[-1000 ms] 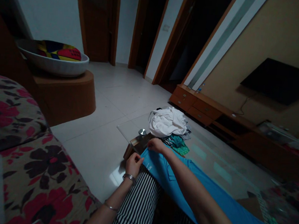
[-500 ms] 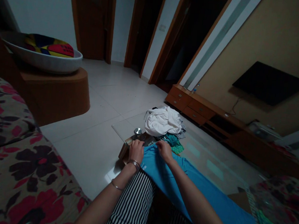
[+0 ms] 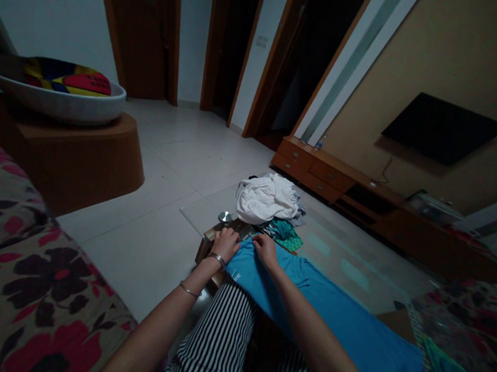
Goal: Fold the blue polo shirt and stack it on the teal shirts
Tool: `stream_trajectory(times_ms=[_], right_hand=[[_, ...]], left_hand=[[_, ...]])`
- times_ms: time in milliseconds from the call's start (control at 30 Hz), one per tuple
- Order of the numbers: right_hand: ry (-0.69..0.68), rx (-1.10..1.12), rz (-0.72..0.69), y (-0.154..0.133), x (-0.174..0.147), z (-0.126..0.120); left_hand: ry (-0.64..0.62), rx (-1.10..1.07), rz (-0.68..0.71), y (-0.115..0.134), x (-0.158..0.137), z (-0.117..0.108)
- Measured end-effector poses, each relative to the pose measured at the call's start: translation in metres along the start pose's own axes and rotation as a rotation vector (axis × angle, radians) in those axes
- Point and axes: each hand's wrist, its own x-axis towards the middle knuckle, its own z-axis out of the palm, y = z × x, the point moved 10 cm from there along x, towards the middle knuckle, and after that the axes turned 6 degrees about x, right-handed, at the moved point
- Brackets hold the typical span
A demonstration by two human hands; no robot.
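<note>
Head view, looking down past the knees: both hands are at the near left corner of the glass table [image 3: 203,214], working the far end of a blue garment [image 3: 328,318] that stretches from that corner back along the near edge and over the lap toward the lower right. The left hand [image 3: 225,244], bracelet at the wrist, sits on the garment's left corner with fingers curled down onto the cloth — it looks like a pinch on the hem, though the fingertips are hidden, so whether they're truly closed on it I cannot tell. The right hand [image 3: 264,249] lies just beside it, fingers bent and pressing or pinching the same edge; again the grip itself is out of sight.

To do this well — my reading — both hands want the same edge, level with each other, cloth taut between them so no wrinkle gets trapped, and the striped trousers [image 3: 219,344] underneath kept out of the pinch.

Further along the glass toward its far edge sits a heap of white cloth [image 3: 267,198] with something teal [image 3: 285,232] tucked against it, and a small metal knob [image 3: 225,216] touching distance from the left hand. A flowered sofa [image 3: 29,283] runs along the left; a bowl [image 3: 57,99] sits on a wooden stand beyond.
</note>
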Motion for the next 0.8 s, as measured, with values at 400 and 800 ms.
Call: stream_trajectory(times_ms=[400, 800], right_hand=[[0.141, 0.029, -0.015, -0.004, -0.01, -0.001], [0.105, -0.072, -0.027, -0.011, -0.014, -0.032]], left_hand=[[0.049, 0.149, -0.082, -0.001, 0.002, -0.007], [-0.063, 0.276, 0.287, 0.056, -0.025, 0.022]])
